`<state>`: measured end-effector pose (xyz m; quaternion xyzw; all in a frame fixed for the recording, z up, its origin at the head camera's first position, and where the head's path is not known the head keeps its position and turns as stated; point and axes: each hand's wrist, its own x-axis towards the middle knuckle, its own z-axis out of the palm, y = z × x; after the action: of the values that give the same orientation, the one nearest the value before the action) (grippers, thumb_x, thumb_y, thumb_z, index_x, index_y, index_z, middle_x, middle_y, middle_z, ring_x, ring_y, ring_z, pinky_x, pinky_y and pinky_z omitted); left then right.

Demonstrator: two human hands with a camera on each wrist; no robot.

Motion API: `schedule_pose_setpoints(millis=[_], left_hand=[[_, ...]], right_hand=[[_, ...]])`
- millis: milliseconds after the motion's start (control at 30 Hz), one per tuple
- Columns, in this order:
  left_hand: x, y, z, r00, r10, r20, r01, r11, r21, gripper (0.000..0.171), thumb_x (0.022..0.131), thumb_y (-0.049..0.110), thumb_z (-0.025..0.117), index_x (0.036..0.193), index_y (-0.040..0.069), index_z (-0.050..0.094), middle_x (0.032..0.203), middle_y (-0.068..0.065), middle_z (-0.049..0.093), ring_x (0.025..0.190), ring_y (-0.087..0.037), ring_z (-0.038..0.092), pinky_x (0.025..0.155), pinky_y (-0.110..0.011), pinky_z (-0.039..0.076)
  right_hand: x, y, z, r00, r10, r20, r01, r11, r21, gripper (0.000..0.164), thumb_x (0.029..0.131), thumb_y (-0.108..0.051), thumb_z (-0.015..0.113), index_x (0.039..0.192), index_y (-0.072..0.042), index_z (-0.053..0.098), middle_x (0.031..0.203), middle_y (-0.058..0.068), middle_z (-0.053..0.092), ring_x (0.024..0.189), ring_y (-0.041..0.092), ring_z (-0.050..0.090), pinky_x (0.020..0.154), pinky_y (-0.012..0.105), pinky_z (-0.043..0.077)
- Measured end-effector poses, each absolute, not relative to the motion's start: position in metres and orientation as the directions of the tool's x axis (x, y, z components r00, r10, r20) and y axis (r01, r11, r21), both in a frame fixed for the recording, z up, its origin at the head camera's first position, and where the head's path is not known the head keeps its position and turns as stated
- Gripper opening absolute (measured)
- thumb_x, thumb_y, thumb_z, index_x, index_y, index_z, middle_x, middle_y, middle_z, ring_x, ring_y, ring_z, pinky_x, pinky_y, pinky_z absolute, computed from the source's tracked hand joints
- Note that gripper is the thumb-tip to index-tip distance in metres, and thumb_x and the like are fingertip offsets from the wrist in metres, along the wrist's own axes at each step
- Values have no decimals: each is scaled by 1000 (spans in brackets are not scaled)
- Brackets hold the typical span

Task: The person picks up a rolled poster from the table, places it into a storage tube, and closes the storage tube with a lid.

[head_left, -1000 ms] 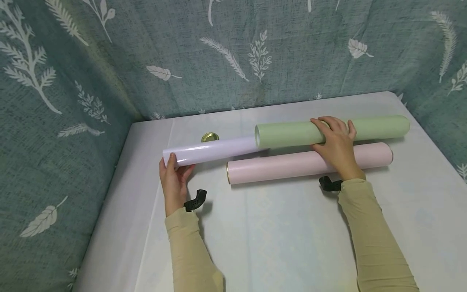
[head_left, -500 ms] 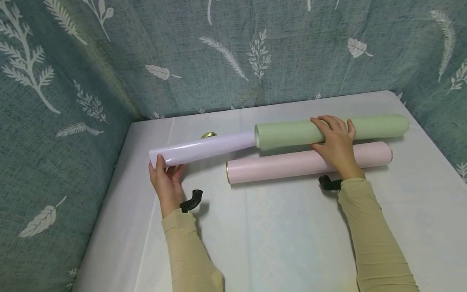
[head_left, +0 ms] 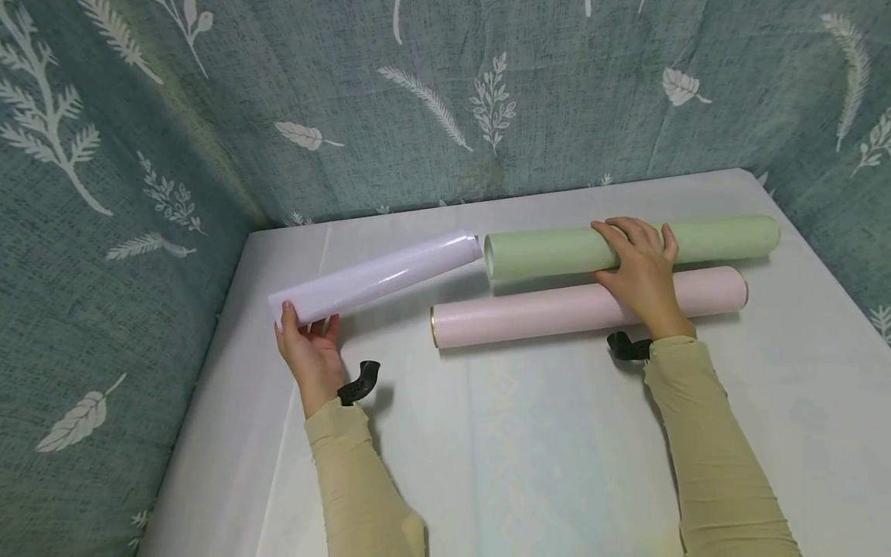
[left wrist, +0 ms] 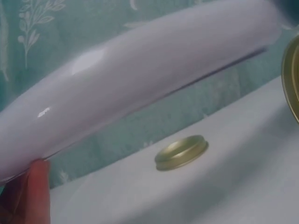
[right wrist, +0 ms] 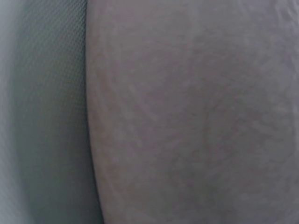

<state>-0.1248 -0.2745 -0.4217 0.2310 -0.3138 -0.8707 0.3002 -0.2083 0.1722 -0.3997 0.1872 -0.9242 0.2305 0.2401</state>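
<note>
My left hand (head_left: 312,360) holds the near left end of a glossy lavender paper roll (head_left: 376,275), thumb on its front and fingers beneath. The roll slopes up to the right above the table, its far end close to the open mouth of a green cardboard tube (head_left: 546,254). Across that tube lies my right hand (head_left: 643,278), gripping it from above with spread, bent fingers. Below the right hand is a pink tube (head_left: 515,316) with a gold rim, partly hidden by the wrist. One finger (left wrist: 38,186) touches the roll's underside in the left wrist view.
A round gold lid (left wrist: 181,153) rests on the white table (head_left: 529,441), hidden behind the roll in the head view. Green leaf-patterned cloth (head_left: 571,100) encloses the table at the back and sides. The right wrist view is mostly a blurred close-up.
My left hand has drawn the lavender roll leftward out of the green tube, and its right end now shows, raised. The right hand keeps its grip in place.
</note>
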Motion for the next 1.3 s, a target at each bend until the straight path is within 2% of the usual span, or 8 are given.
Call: schedule_pose_setpoints(millis=[267, 667, 933, 1300], left_hand=[[-124, -276, -423, -713, -658, -245, 371, -649, 664, 44, 81, 31, 65, 117, 13, 47, 119, -12, 47, 100, -27, 54, 79, -38, 49], [-124, -276, -424, -735, -633, -243, 376, -679, 630, 42, 80, 27, 65, 114, 8, 48, 113, -13, 50, 88, -25, 57, 67, -34, 51], [-125, -275, -428, -739, -642, -204, 373, -643, 669, 35, 82, 26, 64, 109, 10, 50, 111, -13, 50, 85, -25, 57, 63, -34, 52], [-129, -271, -428, -766, -626, -145, 368, -612, 700, 37, 80, 24, 66, 111, 10, 51, 100, -12, 54, 74, -23, 59, 55, -34, 51]], right_hand=[[-210, 172, -399, -808, -239, 538, -465, 820, -334, 72, 60, -16, 83, 125, -18, 52, 125, 6, 46, 120, 27, 35, 102, 52, 1], [-210, 171, -397, -829, -231, 510, -443, 827, -346, 71, 61, -15, 83, 125, -19, 51, 126, 6, 45, 121, 27, 34, 102, 52, -1], [-210, 172, -398, -832, -229, 504, -440, 827, -350, 71, 62, -15, 82, 126, -19, 51, 126, 6, 45, 121, 27, 33, 103, 51, -1], [-209, 174, -397, -843, -220, 490, -427, 829, -362, 71, 62, -16, 82, 126, -19, 51, 127, 6, 45, 121, 27, 33, 102, 52, -1]])
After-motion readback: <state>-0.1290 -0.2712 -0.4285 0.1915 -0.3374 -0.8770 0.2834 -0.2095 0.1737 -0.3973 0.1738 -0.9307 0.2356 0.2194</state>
